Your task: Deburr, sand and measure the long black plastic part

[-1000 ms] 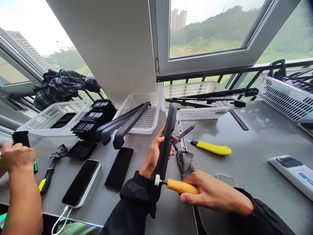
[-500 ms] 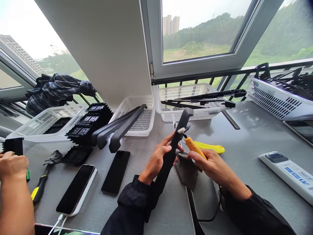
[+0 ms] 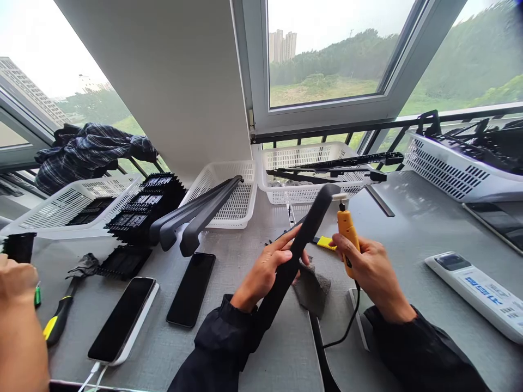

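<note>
1. Between the two hands, above the grey surface, a long black curved bar slants up and away; the left hand is clamped round its middle, fingers wrapped over the top edge.
2. The right hand is closed on an orange corded tool, held upright, its small white tip just beside the bar's far end.
3. Judging from this, the tip is working that end; a firm left grip should stop the bar twisting.
4. Light pressure, with the tip square to the edge, should guard against gouging.
5. The black cord trails below the right wrist; it is best kept off the grey cloth under the bar.
</note>
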Action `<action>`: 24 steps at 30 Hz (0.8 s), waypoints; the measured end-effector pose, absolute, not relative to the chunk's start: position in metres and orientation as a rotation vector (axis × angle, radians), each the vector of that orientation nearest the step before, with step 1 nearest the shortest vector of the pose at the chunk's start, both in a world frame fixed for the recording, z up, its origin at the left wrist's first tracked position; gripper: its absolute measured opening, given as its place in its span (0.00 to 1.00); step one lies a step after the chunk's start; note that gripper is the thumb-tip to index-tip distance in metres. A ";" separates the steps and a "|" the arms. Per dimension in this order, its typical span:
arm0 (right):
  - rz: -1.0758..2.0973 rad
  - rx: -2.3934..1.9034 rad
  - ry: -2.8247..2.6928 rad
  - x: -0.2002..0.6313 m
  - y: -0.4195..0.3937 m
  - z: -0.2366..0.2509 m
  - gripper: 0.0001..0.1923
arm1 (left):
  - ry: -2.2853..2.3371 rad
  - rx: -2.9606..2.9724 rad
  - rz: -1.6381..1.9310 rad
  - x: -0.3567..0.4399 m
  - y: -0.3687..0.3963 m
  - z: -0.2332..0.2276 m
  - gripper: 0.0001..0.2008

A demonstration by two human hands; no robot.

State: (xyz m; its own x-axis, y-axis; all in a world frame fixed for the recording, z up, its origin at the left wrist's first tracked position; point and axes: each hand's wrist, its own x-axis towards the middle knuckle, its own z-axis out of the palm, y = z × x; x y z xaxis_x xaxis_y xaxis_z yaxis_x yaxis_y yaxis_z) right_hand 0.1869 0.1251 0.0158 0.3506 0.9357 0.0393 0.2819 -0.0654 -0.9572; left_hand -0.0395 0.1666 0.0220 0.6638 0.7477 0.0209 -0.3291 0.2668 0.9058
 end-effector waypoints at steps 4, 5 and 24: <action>0.788 -1.579 -1.147 0.187 0.124 0.012 0.35 | 0.488 0.966 0.952 -0.042 0.171 0.022 0.35; 0.786 -1.570 -1.160 0.186 0.124 0.011 0.35 | 0.498 0.938 1.000 -0.043 0.173 0.022 0.35; 0.732 -1.680 -1.563 0.178 0.141 -0.029 0.27 | 0.574 0.785 1.157 -0.055 0.188 0.019 0.36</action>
State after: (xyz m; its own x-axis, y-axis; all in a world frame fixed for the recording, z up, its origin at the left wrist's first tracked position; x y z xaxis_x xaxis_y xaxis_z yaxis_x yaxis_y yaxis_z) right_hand 0.1783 0.1412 -0.0287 0.1053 0.9923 0.0645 0.5855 -0.0094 -0.8106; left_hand -0.0549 0.1881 0.0191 0.3128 0.9498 -0.0048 -0.5786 0.1945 0.7921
